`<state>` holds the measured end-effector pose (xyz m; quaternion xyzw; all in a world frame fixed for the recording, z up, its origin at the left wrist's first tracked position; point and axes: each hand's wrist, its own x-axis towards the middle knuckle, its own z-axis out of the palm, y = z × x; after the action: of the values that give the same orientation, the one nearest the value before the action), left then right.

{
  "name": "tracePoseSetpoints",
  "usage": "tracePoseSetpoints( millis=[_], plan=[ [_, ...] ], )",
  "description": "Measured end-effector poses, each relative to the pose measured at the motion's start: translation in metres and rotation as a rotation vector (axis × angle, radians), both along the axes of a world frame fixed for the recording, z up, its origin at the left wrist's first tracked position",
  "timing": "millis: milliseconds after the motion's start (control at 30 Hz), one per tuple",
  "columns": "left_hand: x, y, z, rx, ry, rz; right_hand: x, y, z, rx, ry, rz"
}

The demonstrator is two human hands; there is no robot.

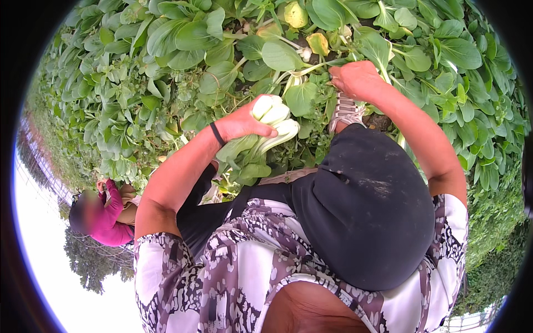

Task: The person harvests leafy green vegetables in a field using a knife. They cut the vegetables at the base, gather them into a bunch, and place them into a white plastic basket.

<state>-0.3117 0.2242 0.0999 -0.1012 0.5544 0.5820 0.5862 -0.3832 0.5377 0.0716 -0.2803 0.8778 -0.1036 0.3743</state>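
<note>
My left hand [239,124], with a black band at the wrist, grips a bunch of bok choy [275,112]. The pale stem bases point up and away from me, and the leaves hang below toward my legs. My right hand [359,80] is low among the plants, just beyond my laced shoe [346,109]. Its fingers are bent together beside a leaf and thin stalks. A small dark spot shows at the fingertips, but what it is, or whether the hand holds anything, is unclear. Between the hands lie pale bok choy stalks [295,81] on the greenery.
Leafy bok choy plants [416,58] grow around me, some with yellowed leaves [318,43]. Low weeds [191,100] spread to the left. My bent knee in black trousers [370,183] rises close to my right arm. Another person in a magenta top [109,224] crouches at far left.
</note>
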Motion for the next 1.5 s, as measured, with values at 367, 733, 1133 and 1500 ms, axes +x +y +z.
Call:
tracePoseSetpoints(
  millis=[367, 733, 1133, 1500],
  plan=[
    [-0.056, -0.026, 0.092, 0.087, 0.298, -0.006, -0.031, -0.050, 0.038, -1.234, -0.801, -0.985],
    [-0.107, -0.030, 0.079, 0.421, 0.090, 0.585, -0.099, -0.014, 0.030, -1.424, -1.058, -1.492],
    [-0.055, -0.082, 0.195, 0.557, 0.271, 0.972, -0.135, -0.034, 0.151, -1.530, -0.765, -1.259],
    [0.034, -0.113, 0.259, 0.570, 0.749, 1.138, -0.103, -0.129, 0.367, -1.199, 0.134, -0.559]
  ],
)
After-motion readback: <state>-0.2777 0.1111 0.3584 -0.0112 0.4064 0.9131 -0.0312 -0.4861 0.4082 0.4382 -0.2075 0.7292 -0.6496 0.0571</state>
